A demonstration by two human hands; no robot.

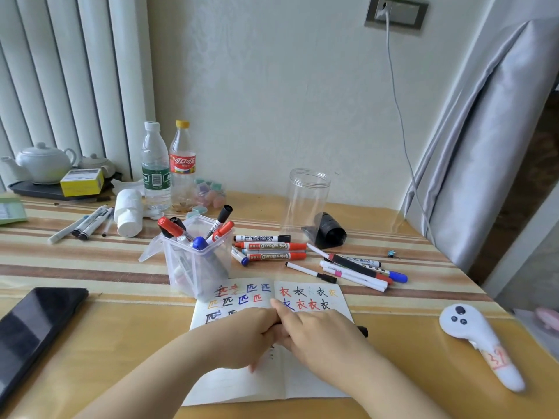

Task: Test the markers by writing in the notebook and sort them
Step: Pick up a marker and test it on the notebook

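**Readable writing on the table**

Two red markers (272,251) read "WHITEBOARD", seen upside down. The open notebook (302,297) carries repeated handwritten 匹 and 衣 in several colours. The cola bottle (182,164) shows 可口可乐. The white controller (481,343) bears a red "31".

The hands (272,331) hide most of a black marker (363,331) and the middle of the notebook (314,379).

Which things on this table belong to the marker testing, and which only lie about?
Job: notebook; clear marker box; loose markers; black marker in right hand; left hand.
Lying about: bottles; teapot; tablet; white controller.
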